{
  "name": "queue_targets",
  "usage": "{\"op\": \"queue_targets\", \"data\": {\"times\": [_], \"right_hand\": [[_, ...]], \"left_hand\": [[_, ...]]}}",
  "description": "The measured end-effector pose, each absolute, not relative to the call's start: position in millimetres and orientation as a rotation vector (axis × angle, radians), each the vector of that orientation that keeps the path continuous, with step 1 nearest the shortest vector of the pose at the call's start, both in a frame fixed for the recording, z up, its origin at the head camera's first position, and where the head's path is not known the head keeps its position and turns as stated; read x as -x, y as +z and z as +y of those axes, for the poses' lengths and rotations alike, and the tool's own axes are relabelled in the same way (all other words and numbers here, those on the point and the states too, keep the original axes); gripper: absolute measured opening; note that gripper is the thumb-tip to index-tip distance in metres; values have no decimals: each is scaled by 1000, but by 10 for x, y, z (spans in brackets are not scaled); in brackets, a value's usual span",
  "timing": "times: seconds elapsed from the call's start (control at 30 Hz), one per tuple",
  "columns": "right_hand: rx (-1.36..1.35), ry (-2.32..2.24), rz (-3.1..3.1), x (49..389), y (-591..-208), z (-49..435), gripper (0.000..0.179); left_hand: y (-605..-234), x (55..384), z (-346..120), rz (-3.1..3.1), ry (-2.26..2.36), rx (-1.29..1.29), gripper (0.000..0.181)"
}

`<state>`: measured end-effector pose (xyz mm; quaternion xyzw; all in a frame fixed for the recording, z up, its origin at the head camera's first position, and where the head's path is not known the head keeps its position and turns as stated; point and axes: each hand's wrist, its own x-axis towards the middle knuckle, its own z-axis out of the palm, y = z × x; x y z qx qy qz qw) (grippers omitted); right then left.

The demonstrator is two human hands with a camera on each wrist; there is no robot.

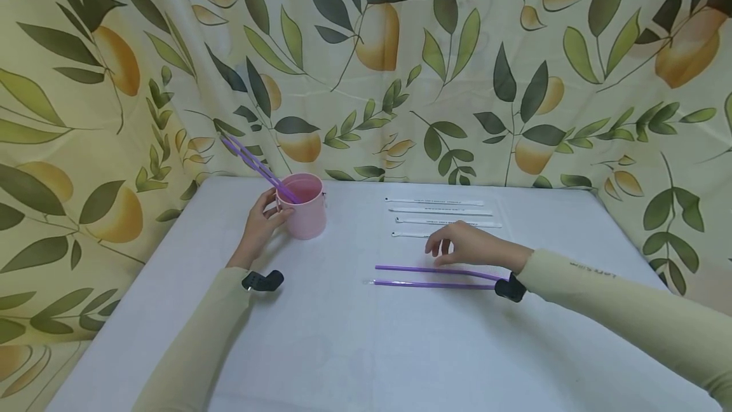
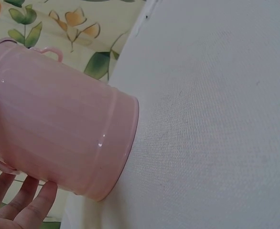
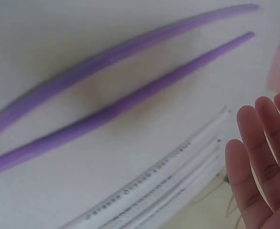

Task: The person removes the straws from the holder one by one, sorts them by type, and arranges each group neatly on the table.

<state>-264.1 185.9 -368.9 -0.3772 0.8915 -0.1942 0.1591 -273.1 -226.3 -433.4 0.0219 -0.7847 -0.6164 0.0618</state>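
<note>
A pink bucket (image 1: 305, 221) stands upright at the table's back left, with purple straws (image 1: 251, 161) leaning out of it to the left. My left hand (image 1: 260, 224) holds its left side, thumb at the front; in the left wrist view the fingertips (image 2: 45, 191) meet the bucket's wall near a handle mount. Two purple straws (image 1: 429, 284) lie side by side at the middle right. Just above them hovers my right hand (image 1: 471, 245), fingers loosely bent and holding nothing. In the right wrist view its fingers (image 3: 254, 138) are apart from both straws (image 3: 145, 93).
Several thin white printed wrappers (image 1: 440, 212) lie in a row behind the right hand, the nearest partly covered by it. A white cloth covers the table (image 1: 320, 342). Behind it hangs a curtain (image 1: 366, 100) printed with leaves and fruit.
</note>
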Motion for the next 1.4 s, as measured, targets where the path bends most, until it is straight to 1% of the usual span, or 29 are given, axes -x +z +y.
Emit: {"op": "queue_targets", "data": {"times": [0.33, 0.6, 0.83, 1.1, 1.4], "right_hand": [[1149, -649, 2632, 2725, -3441, 1699, 22], [1164, -817, 2670, 2793, -3266, 1525, 22], [1167, -976, 2704, 2884, -3149, 1329, 27], [1158, -1119, 2717, 3079, -3103, 995, 25], [1156, -1197, 2687, 3315, -3154, 634, 24]], "left_hand": [[-4309, 2720, -2251, -2375, -1869, -80, 70], [-4301, 2707, -2254, -2385, -1869, -81, 70], [-4314, 2730, -2269, -2398, -1849, -96, 70], [-4308, 2728, -2269, -2382, -1853, -90, 70], [-4327, 2727, -2262, -2367, -1875, -86, 71]]}}
